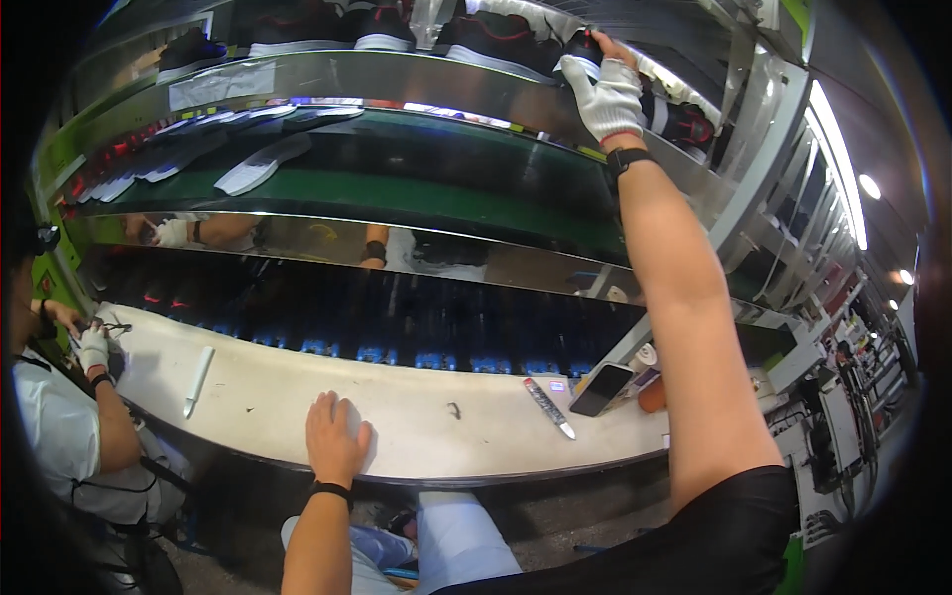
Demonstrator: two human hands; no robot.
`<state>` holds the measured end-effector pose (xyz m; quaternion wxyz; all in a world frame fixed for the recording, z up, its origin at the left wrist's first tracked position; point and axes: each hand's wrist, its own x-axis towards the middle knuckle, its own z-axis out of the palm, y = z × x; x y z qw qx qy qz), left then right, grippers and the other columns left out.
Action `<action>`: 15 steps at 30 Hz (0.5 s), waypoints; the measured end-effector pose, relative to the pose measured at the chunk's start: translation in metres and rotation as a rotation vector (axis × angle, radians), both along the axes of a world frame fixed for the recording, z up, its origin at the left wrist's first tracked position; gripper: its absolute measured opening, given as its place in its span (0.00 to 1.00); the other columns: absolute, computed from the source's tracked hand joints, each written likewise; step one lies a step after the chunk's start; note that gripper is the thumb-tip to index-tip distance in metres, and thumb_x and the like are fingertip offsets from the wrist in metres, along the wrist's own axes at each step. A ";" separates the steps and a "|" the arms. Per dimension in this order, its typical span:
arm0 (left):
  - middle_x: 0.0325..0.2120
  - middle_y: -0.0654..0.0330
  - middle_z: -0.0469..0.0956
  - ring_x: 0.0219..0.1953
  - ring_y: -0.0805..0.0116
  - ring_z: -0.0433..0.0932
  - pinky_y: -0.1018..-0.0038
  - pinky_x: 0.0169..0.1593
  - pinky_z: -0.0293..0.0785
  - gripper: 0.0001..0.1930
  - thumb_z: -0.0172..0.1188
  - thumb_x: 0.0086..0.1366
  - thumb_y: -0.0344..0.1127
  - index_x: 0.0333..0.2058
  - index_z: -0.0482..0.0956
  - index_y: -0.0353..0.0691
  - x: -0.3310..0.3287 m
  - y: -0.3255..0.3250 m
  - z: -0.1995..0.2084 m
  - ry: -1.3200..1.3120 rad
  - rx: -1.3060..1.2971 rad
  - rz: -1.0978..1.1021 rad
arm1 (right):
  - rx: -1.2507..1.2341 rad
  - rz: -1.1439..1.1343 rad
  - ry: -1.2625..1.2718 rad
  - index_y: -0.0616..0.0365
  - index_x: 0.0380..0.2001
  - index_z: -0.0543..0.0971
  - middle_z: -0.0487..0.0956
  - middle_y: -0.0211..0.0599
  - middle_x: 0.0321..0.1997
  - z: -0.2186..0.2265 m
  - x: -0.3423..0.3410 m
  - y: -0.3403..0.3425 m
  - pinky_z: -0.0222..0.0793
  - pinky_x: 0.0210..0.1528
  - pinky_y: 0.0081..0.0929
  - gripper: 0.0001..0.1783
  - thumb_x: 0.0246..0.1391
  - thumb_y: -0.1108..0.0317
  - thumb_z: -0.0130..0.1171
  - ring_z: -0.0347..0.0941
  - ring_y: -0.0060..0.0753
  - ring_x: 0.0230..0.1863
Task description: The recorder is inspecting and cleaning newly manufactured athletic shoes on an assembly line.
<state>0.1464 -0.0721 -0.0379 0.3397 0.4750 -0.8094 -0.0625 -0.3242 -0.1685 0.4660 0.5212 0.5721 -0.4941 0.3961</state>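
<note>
Up at the top shelf, my right hand (607, 91) in a white knit glove with bare fingertips is closed round a dark shoe (582, 52) with a white sole. The shoe is partly hidden by the thumb and palm. My bare left hand (337, 436) rests palm down near the front edge of the cream worktop (288, 397), fingers stretched and holding nothing. Right of it lie a small dark scrap (454, 410) and a patterned knife-like tool (548, 407). Several dark shoes (496, 42) with white soles line the top shelf.
White soles (263, 164) lie on the green belt (397, 164) of the middle shelf. A phone (602, 389) leans at the worktop's right end. A white stick-like tool (198, 381) lies at left, near a co-worker's gloved hand (94, 347). A metal frame (769, 159) stands beside my right arm.
</note>
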 end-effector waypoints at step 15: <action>0.54 0.47 0.84 0.60 0.44 0.81 0.52 0.60 0.81 0.25 0.69 0.64 0.44 0.58 0.82 0.40 0.020 -0.104 0.075 -0.578 0.426 -0.206 | 0.844 -0.065 -0.093 0.49 0.74 0.76 0.70 0.51 0.80 -0.200 0.117 -0.003 0.54 0.82 0.50 0.42 0.71 0.31 0.49 0.62 0.54 0.82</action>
